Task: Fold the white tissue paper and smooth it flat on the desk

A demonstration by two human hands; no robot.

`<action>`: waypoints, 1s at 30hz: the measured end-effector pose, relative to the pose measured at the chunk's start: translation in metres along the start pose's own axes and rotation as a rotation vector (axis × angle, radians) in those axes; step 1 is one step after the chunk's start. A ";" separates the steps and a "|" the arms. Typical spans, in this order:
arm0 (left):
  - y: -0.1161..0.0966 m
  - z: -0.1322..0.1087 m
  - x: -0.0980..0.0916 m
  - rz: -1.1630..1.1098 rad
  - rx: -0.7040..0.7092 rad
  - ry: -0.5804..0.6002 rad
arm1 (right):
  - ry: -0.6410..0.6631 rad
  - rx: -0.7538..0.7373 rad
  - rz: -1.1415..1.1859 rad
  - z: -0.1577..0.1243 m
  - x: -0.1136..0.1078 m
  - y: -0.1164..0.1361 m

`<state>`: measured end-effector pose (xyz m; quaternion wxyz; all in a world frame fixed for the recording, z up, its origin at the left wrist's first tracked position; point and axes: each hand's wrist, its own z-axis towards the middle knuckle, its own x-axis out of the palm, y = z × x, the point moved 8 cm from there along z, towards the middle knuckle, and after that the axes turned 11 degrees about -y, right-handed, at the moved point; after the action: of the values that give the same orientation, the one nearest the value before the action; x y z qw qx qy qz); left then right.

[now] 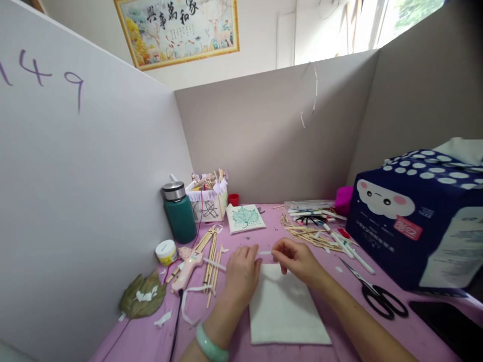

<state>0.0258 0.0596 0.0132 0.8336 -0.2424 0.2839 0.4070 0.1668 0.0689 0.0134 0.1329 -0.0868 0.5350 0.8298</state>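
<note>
A short, pale strip (266,252) stretches between my two hands, above the far edge of a white fabric piece (289,314) lying flat on the table. My left hand (243,271) has its fingers closed at the strip's left end. My right hand (296,259) pinches the other end between thumb and fingertips. The exact grip of the left fingers is partly hidden by the back of that hand. Left of my left hand lies a pink glue gun (187,269) with a white glue stick in its rear, beside several wooden sticks (211,261).
A green bottle (180,213), a white-lidded jar (166,251) and a dry leaf (143,296) stand or lie left. Behind is a leaf-printed square (246,218). On the right are scissors (373,289), markers (349,246), a phone-like black object (449,327) and a tissue pack (407,221). Grey partitions surround the table.
</note>
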 end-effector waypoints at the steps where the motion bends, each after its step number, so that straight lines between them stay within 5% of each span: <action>1: 0.000 -0.001 0.003 0.007 -0.007 0.039 | -0.024 0.033 0.101 0.000 0.000 0.000; 6: -0.004 -0.002 0.003 0.046 -0.033 0.085 | -0.058 0.097 0.335 0.000 0.006 0.003; 15: -0.002 -0.002 0.005 -0.119 -0.163 0.181 | -0.106 0.079 0.354 -0.003 0.004 0.003; 20: -0.010 -0.004 0.011 -0.198 -0.124 0.223 | -0.173 0.179 0.412 -0.001 0.006 -0.011; 25: -0.004 -0.005 0.015 -0.124 -0.152 0.244 | -0.503 0.339 0.424 0.007 -0.029 -0.052; 30: 0.013 -0.006 0.018 -0.005 -0.286 0.284 | -0.739 0.406 0.174 0.010 -0.086 -0.085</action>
<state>0.0223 0.0724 -0.0054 0.7433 -0.4139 0.3373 0.4030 0.2748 0.1004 -0.0320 0.2594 0.2898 0.6092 0.6911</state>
